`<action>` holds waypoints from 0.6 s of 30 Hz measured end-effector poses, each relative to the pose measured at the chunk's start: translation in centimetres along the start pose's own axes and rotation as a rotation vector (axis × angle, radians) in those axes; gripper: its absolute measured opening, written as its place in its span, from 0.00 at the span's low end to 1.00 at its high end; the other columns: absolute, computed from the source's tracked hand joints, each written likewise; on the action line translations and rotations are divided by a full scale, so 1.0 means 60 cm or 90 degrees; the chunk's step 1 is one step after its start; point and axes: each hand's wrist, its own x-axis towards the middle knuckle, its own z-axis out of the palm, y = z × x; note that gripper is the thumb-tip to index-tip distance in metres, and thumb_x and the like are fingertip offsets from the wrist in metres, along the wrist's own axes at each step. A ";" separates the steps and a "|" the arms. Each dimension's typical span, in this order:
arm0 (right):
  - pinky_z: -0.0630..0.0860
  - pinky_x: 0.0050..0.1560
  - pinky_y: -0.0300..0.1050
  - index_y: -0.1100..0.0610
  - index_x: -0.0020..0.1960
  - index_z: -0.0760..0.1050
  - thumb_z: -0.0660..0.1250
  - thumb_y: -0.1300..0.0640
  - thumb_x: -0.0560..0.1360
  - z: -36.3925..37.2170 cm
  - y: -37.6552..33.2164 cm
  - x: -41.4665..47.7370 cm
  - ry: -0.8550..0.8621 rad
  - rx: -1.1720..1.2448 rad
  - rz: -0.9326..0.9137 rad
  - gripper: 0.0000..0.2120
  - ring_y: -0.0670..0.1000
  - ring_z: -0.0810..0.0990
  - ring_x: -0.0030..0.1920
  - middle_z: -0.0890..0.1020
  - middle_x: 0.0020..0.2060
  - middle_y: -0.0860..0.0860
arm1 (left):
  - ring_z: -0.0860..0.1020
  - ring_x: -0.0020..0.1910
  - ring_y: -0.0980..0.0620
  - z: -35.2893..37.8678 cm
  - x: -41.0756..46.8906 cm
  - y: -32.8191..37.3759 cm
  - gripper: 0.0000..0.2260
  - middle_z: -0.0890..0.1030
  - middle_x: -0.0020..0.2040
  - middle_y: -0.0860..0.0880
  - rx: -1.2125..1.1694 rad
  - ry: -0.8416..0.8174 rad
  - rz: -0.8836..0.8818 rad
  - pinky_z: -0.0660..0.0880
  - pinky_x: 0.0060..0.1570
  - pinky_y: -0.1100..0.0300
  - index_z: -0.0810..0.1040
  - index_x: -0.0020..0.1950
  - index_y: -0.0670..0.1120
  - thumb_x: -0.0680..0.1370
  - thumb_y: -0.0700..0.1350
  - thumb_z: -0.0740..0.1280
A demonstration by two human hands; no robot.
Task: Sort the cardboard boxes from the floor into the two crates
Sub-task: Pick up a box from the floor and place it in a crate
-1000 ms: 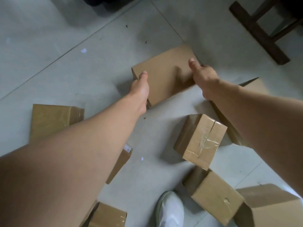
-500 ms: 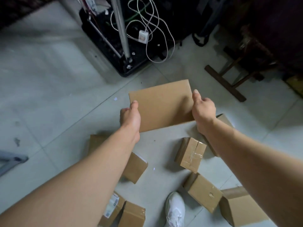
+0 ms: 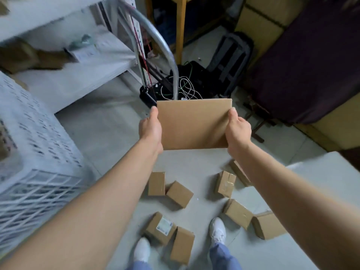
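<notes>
Grip: left hand (image 3: 151, 129) and right hand (image 3: 238, 130) clasped the box (image 3: 194, 123) at opposite edges, seemingly steadying its width toward the crate (image 3: 39, 156).

Soft, even light fills your view, with faint shadows beside the small boxes (image 3: 179, 193) on the floor (image 3: 116, 133). Blur smears the white crate (image 3: 39, 172) and shelf (image 3: 68, 61) at left; the held box (image 3: 192, 123) is sharp; edges bow.

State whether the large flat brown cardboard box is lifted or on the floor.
Lifted: the left hand and right hand grip the cardboard box by its sides above the floor.
</notes>
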 end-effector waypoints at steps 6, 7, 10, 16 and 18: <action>0.71 0.38 0.41 0.61 0.54 0.77 0.56 0.37 0.77 -0.038 -0.097 -0.189 0.001 0.091 -0.019 0.27 0.45 0.74 0.39 0.78 0.43 0.49 | 0.73 0.64 0.43 -0.127 -0.127 0.107 0.32 0.74 0.67 0.47 0.025 -0.087 0.051 0.70 0.63 0.42 0.70 0.68 0.48 0.73 0.69 0.59; 0.75 0.42 0.44 0.61 0.55 0.77 0.55 0.36 0.76 -0.045 -0.105 -0.217 -0.019 0.108 0.000 0.30 0.47 0.76 0.41 0.81 0.47 0.52 | 0.73 0.64 0.43 -0.149 -0.144 0.117 0.34 0.74 0.67 0.47 0.042 -0.100 0.047 0.71 0.62 0.41 0.69 0.69 0.49 0.72 0.71 0.58; 0.75 0.43 0.52 0.67 0.56 0.76 0.54 0.31 0.75 -0.067 -0.114 -0.294 -0.064 0.127 0.042 0.39 0.51 0.81 0.43 0.81 0.56 0.58 | 0.79 0.48 0.47 -0.210 -0.191 0.130 0.23 0.80 0.52 0.47 0.052 -0.136 0.048 0.80 0.33 0.51 0.74 0.56 0.49 0.73 0.67 0.61; 0.71 0.63 0.60 0.61 0.49 0.78 0.55 0.27 0.71 -0.119 -0.087 -0.401 -0.104 0.158 0.084 0.37 0.53 0.79 0.52 0.82 0.54 0.55 | 0.70 0.41 0.50 -0.295 -0.263 0.112 0.02 0.73 0.39 0.47 0.066 -0.222 0.117 0.66 0.41 0.55 0.71 0.39 0.48 0.72 0.44 0.63; 0.72 0.63 0.58 0.56 0.58 0.78 0.58 0.26 0.68 -0.134 -0.083 -0.429 -0.124 0.168 0.094 0.37 0.52 0.78 0.56 0.80 0.55 0.49 | 0.68 0.38 0.51 -0.318 -0.292 0.105 0.05 0.72 0.36 0.48 0.057 -0.246 0.126 0.65 0.38 0.57 0.72 0.39 0.47 0.70 0.37 0.60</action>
